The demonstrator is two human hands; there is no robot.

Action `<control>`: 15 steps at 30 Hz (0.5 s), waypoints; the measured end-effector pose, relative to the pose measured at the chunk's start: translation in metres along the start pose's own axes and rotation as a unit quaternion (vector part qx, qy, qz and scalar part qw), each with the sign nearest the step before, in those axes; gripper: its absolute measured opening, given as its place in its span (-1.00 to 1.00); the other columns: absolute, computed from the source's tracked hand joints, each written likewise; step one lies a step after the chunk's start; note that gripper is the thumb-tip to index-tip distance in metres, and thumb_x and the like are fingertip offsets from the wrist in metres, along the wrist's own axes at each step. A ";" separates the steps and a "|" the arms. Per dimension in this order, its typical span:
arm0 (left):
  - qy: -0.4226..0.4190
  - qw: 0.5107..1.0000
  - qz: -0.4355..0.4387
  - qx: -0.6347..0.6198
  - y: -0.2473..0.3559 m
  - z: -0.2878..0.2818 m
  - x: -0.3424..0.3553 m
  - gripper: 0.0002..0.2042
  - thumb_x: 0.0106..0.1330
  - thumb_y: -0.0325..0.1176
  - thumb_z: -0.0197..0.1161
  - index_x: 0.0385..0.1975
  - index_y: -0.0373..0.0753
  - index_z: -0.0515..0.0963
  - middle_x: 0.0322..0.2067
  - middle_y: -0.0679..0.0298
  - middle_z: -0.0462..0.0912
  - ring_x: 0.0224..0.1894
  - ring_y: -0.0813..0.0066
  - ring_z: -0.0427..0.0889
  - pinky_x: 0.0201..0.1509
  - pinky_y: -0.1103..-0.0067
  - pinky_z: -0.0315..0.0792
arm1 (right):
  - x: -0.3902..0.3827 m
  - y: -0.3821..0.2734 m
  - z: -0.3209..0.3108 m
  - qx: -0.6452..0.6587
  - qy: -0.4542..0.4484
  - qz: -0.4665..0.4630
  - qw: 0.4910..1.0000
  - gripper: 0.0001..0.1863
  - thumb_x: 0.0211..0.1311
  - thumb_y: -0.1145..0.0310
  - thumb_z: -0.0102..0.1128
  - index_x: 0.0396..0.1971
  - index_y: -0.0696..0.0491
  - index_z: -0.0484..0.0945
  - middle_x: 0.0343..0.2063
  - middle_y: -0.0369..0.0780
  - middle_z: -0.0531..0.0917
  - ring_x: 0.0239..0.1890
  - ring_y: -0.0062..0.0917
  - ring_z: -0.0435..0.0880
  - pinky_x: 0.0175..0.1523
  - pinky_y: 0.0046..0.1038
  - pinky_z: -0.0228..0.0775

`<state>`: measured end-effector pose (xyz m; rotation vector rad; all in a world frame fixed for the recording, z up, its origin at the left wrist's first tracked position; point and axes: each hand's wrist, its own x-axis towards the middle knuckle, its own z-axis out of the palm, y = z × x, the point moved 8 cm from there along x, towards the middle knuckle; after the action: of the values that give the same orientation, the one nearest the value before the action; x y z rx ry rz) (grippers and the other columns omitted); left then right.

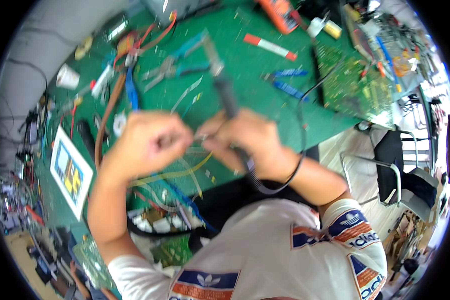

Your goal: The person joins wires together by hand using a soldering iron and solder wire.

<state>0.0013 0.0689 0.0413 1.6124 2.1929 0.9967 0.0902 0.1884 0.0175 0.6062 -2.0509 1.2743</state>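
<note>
Over the green work table [240, 55] my two hands are close together, both blurred by motion. In my right hand [255, 140] is a soldering iron [226, 92], its dark handle slanting up and its metal end pointing away from me. The iron's black cord [302, 122] loops around past my right wrist. The right thumb and fingertips also pinch near a small thin piece between the hands, too blurred to name. My left hand [152, 142] is closed, its fingertips against that same spot. What it holds is hidden. Yellow and white wires [177, 175] lie below the hands.
Beyond my hands lie teal-handled pliers [167, 67], blue-handled cutters [289, 85], a red-and-white strip [270, 47] and an orange meter [280, 16]. Green circuit boards [355, 82] cover the right corner. A framed picture [71, 170] lies left; a chair [389, 159] stands right.
</note>
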 end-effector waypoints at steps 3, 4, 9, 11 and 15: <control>-0.015 1.000 0.018 0.003 0.001 0.011 0.013 -0.96 0.10 -0.50 0.35 -0.50 -0.26 0.60 -0.60 0.19 0.59 -0.56 0.31 0.61 -0.47 0.46 0.46 | -0.010 0.010 -0.003 0.024 -0.058 0.016 0.998 -0.77 0.01 0.66 0.26 -0.29 0.12 0.54 -0.38 -0.21 0.67 -0.30 -0.30 0.67 -0.13 -0.29 0.54; -0.029 0.999 0.023 -0.011 -0.004 0.016 0.018 -0.95 0.10 -0.50 0.35 -0.50 -0.26 0.61 -0.59 0.18 0.60 -0.55 0.31 0.62 -0.46 0.46 0.48 | -0.009 0.013 -0.007 -0.007 -0.062 0.034 0.997 -0.74 -0.03 0.66 0.30 -0.29 0.13 0.53 -0.34 -0.20 0.66 -0.31 -0.26 0.64 -0.18 -0.28 0.52; -0.052 0.998 -0.024 -0.024 -0.004 0.005 0.002 -0.95 0.10 -0.48 0.37 -0.46 -0.26 0.63 -0.69 0.27 0.49 -0.69 0.50 0.45 -0.59 0.57 0.29 | -0.009 0.010 0.003 -0.011 -0.065 -0.006 0.998 -0.78 -0.02 0.61 0.27 -0.35 0.10 0.46 -0.49 -0.20 0.55 -0.43 -0.25 0.52 -0.32 -0.29 0.38; -0.048 0.999 -0.013 -0.019 -0.003 0.006 0.003 -0.94 0.08 -0.49 0.36 -0.53 -0.30 0.62 -0.74 0.31 0.49 -0.71 0.63 0.41 -0.62 0.62 0.22 | -0.010 0.007 -0.002 0.002 -0.058 -0.003 0.998 -0.79 -0.05 0.56 0.23 -0.46 0.09 0.36 -0.60 -0.19 0.44 -0.46 -0.22 0.45 -0.35 -0.25 0.29; -0.060 0.998 -0.009 -0.030 -0.003 0.004 0.002 -0.93 0.10 -0.48 0.37 -0.54 -0.30 0.62 -0.74 0.31 0.50 -0.73 0.65 0.39 -0.64 0.63 0.18 | -0.011 -0.004 -0.011 -0.019 -0.088 -0.008 0.996 -0.77 -0.05 0.54 0.24 -0.47 0.08 0.33 -0.60 -0.21 0.44 -0.47 -0.23 0.44 -0.36 -0.27 0.28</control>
<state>0.0004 0.0715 0.0368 1.5814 2.0756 0.9262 0.1036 0.1978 0.0153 0.7386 -2.2047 1.2060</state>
